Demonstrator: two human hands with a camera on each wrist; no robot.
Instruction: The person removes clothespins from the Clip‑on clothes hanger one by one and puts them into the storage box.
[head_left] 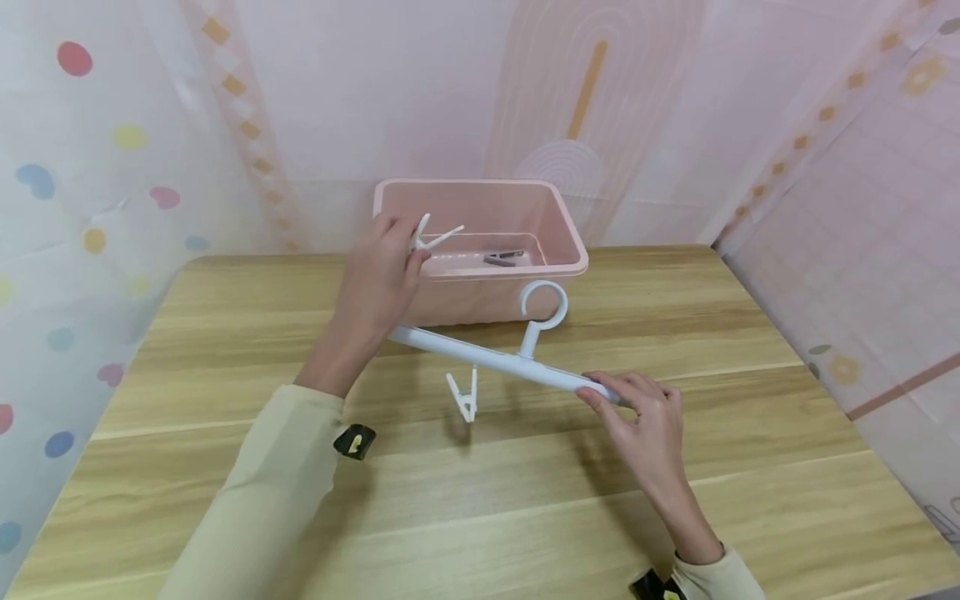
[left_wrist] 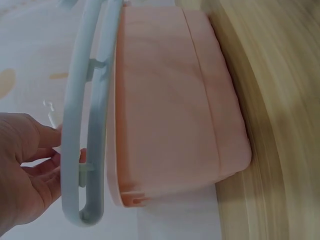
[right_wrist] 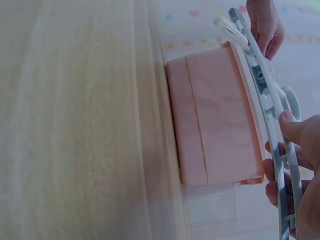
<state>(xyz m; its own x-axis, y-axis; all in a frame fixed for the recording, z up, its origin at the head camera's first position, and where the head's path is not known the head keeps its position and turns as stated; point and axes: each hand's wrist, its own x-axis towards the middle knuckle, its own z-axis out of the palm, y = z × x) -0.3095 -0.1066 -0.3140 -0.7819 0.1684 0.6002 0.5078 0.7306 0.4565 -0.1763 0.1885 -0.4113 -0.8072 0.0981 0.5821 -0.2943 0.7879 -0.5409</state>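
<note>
My right hand (head_left: 645, 425) grips one end of a pale blue plastic hanger (head_left: 487, 358), thumb on the near side and fingers behind. The hanger slants across the front of the bin, its round hook (head_left: 551, 304) pointing up. Above the bin's left front rim, my left hand (head_left: 378, 275) pinches a white clothespin (head_left: 431, 237); its two spread arms stick out to the right. A second white clothespin (head_left: 465, 396) shows just below the hanger bar, overlapping the hanger in the right wrist view. In the left wrist view, the hanger passes in front of the left fingertips.
A pink plastic bin (head_left: 480, 300) stands at the back of the wood-grain table (head_left: 525, 517). Grey clothespins (head_left: 502, 258) lie on its floor. Behind the table hangs a patterned cloth (head_left: 420, 92), with another at the right side.
</note>
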